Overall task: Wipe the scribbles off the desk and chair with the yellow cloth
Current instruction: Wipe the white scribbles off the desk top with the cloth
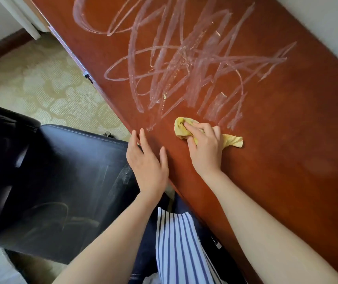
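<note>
From the head camera I see my 2 hands over the near edge of the desk [287, 160], a glossy red-brown top that runs diagonally across the view. My right hand [204, 146] has its fingers curled round the yellow cloth [181, 126] and holds it bunched against the wood. 1 crumpled end sticks out past the fingertips and a twisted tail trails out on the other side of the hand. The cloth sits just below the lowest strokes of the scribbles [184, 58], a dense tangle of pale, waxy loops and zigzags covering the far and middle part of the desk. My left hand [146, 160] holds nothing. It is flat with straight, slightly spread fingers and lies across the desk's front edge just beside the right hand, with its thumb on the wood. I cannot tell how hard it presses. To the left, drawn up near the desk, stands the chair [61, 171], black and leather-like, with faint marks [61, 214] curving across its seat and a dusty whitish smear near the left wrist. A blue-and-white striped garment [178, 242] hangs between my forearms. A cream patterned carpet [31, 78] shows beyond the chair, and a pale wall [328, 21] borders the desk's far side.
</note>
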Action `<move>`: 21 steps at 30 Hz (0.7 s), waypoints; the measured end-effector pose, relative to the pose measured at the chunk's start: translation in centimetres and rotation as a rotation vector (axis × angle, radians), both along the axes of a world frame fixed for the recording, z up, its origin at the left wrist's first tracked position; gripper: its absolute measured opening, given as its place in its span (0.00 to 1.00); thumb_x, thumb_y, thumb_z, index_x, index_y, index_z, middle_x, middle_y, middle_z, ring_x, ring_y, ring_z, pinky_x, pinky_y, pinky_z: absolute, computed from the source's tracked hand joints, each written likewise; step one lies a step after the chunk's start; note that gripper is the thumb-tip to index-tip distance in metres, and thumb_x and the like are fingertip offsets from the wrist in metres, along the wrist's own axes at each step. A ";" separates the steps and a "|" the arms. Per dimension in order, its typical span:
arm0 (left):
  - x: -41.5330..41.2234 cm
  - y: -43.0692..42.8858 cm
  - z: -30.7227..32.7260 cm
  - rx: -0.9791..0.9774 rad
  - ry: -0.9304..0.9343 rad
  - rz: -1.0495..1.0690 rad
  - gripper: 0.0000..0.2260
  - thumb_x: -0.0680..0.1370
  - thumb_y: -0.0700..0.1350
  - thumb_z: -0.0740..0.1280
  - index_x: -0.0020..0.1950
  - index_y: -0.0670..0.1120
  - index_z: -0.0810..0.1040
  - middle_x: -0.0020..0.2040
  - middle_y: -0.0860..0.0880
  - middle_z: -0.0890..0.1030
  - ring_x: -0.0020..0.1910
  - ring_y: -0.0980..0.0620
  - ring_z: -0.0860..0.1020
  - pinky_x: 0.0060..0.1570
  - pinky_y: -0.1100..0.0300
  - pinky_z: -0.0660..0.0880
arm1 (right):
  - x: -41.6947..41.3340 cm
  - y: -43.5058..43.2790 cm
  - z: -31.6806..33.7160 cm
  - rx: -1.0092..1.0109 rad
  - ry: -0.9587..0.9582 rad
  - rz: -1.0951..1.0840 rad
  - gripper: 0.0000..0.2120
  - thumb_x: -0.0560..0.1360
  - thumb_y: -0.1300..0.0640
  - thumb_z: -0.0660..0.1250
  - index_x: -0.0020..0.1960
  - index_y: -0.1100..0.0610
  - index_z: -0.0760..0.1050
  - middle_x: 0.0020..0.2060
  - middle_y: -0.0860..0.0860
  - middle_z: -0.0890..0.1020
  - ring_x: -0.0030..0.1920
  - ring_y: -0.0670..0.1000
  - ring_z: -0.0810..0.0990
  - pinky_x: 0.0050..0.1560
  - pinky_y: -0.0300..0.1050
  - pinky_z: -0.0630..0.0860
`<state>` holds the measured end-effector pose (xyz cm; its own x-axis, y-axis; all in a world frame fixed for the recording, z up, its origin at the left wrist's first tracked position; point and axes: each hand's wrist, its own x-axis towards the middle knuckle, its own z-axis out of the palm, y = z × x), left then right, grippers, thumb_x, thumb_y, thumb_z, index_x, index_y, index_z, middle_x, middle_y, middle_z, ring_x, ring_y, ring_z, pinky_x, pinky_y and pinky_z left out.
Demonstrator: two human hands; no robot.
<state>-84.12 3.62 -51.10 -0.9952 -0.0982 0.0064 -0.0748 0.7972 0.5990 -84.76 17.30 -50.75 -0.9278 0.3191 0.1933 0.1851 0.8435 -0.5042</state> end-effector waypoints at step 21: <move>-3.7 2.8 -0.6 -0.220 0.085 -0.654 0.23 0.80 0.45 0.52 0.75 0.40 0.63 0.75 0.44 0.62 0.75 0.50 0.55 0.74 0.57 0.47 | 5.4 14.1 0.1 0.152 -0.004 0.014 0.15 0.74 0.60 0.62 0.59 0.58 0.80 0.46 0.56 0.79 0.46 0.56 0.70 0.43 0.51 0.75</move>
<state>-87.83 6.39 -51.69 -0.8447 0.5339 0.0380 0.5023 0.7663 0.4007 -79.34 31.45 -50.67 -0.9327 0.2738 0.2349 0.1747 0.9125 -0.3699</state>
